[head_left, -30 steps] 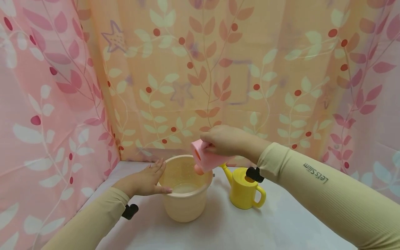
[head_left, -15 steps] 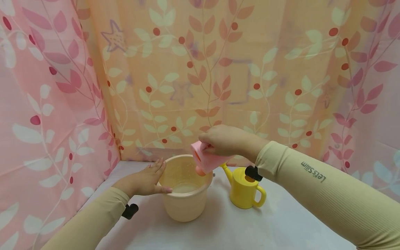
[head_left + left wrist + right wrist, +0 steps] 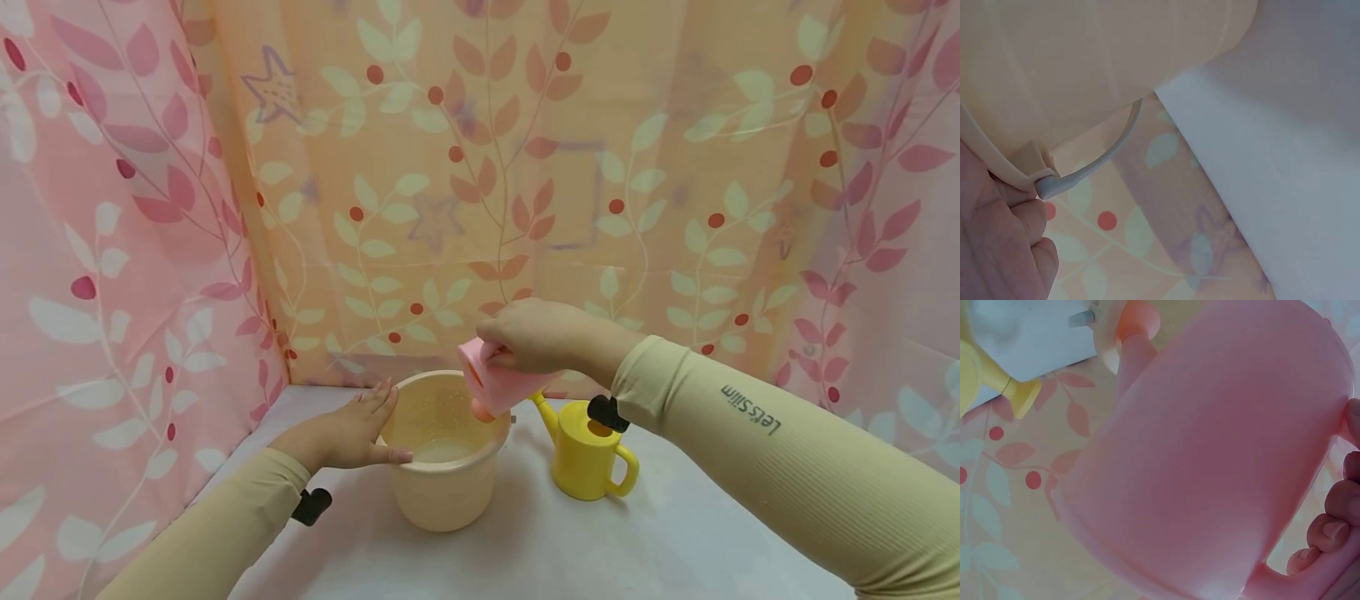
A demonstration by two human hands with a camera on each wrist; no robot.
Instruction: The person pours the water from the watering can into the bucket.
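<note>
A pink watering can [image 3: 512,388] hangs tilted over the right side of a cream bucket [image 3: 446,498], its orange spout tip [image 3: 482,410] pointing down into the bucket. My right hand [image 3: 534,337] grips the can's handle; in the right wrist view the fingers [image 3: 1327,532] curl round that pink handle. On the bucket's left rim rests my left hand [image 3: 347,435], fingers spread and thumb laid along the front rim. Inside the bucket, light speckles show on the wall and some liquid at the bottom. A grey bail handle [image 3: 1100,161] hangs from the bucket's rim in the left wrist view.
A yellow watering can [image 3: 579,467] stands upright on the white table [image 3: 585,554], right of the bucket, its spout towards the bucket. Patterned cloth curtains [image 3: 420,167] enclose the back and both sides of the table.
The pink watering can has shifted very slightly right and down, its spout tip a little lower. The left hand, bucket and yellow watering can keep their places.
</note>
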